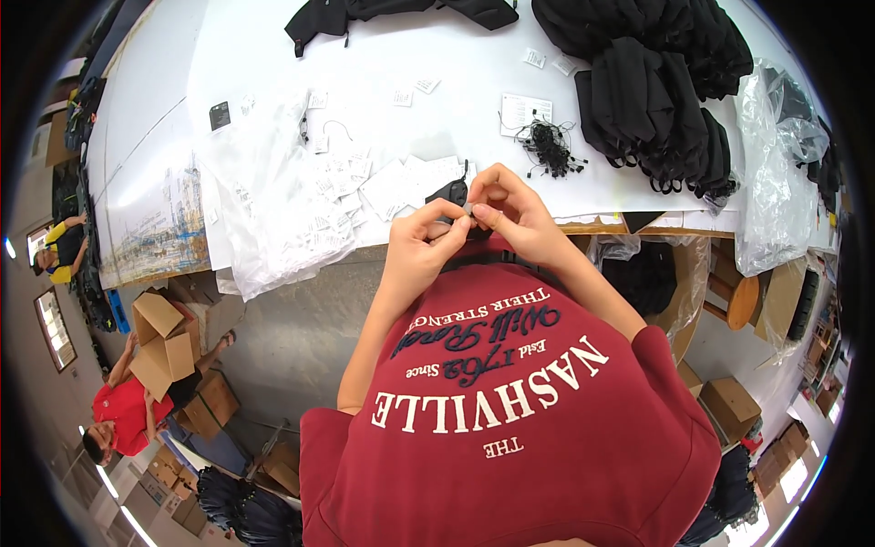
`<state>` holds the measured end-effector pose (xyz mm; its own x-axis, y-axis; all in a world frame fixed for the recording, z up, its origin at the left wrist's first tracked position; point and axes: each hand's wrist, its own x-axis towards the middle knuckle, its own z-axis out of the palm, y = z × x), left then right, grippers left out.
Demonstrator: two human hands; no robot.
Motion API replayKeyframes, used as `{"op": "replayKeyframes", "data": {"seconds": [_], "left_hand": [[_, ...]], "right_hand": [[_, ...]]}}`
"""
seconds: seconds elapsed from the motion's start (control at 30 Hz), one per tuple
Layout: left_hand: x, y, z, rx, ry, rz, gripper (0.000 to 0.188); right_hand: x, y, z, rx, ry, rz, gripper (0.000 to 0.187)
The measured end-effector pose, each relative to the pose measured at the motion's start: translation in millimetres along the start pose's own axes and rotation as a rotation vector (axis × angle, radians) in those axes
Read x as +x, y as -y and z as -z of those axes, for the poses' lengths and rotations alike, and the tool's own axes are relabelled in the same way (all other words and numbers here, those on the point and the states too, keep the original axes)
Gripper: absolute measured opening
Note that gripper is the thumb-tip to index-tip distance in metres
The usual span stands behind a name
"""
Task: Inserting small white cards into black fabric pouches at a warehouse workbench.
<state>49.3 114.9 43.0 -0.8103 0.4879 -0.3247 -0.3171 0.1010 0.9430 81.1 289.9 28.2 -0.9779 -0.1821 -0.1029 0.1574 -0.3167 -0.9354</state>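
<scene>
My left hand (424,244) and my right hand (518,219) meet at the near edge of the table. Both are closed in a pinch, fingertips almost touching, around something small and partly pale that I cannot make out. Just behind the fingers lies a small black piece (448,192), perhaps fabric, partly hidden by the hands. To the left, a heap of white printed tags (330,187) spreads over a clear plastic bag (260,255). Beyond my right hand, a tangle of black tag strings (550,146) rests beside a white card (521,111).
Folded black garments (629,100) are piled at the far right of the white table (246,55); another black garment (392,14) lies at the back. Clear plastic (775,182) hangs over the right edge. At left, a person in red (128,415) handles an open cardboard box (164,342).
</scene>
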Motion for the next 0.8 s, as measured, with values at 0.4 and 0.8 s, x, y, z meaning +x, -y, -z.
{"op": "replayKeyframes", "data": {"seconds": [0.4, 0.8], "left_hand": [[7.6, -15.4, -6.7, -0.004, 0.077, -0.005, 0.009], [50.9, -34.9, 9.8, 0.126, 0.470, -0.133, 0.023]], "right_hand": [[-4.9, 18.1, 7.1, -0.195, -0.035, 0.089, 0.012], [13.3, 78.8, 6.1, 0.066, 0.078, 0.220, 0.013]]}}
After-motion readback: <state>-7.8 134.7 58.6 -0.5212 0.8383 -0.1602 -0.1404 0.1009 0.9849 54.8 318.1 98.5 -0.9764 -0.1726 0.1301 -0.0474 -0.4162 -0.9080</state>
